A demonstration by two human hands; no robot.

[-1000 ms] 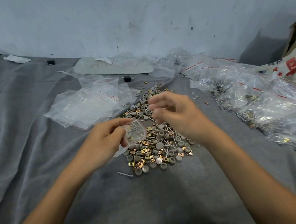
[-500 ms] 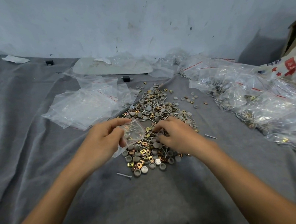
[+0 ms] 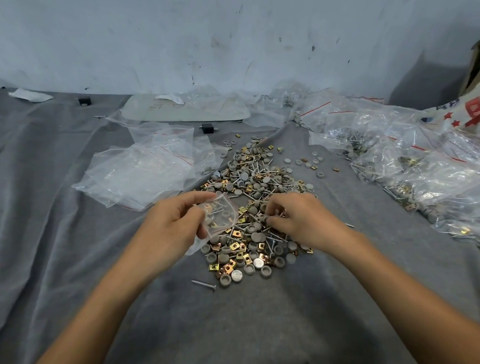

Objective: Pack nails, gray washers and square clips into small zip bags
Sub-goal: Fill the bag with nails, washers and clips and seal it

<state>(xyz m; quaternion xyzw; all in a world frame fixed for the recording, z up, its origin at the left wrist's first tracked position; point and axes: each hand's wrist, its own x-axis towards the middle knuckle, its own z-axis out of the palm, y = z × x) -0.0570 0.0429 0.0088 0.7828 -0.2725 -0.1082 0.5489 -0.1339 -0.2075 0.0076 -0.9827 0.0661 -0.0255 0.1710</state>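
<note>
Zip bag (image 3: 221,214) is pinched in the left hand (image 3: 171,228); hold its mouth wide, near the pile (image 3: 250,178). Right hand (image 3: 303,220) has its grip curled into that pile, catch unseen.

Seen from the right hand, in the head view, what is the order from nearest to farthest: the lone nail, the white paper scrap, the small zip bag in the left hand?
From the right hand:
1. small zip bag, just to its left, held by the left hand.
2. lone nail, front-left of the pile, towards the person.
3. white paper scrap, far back on the left.
</note>
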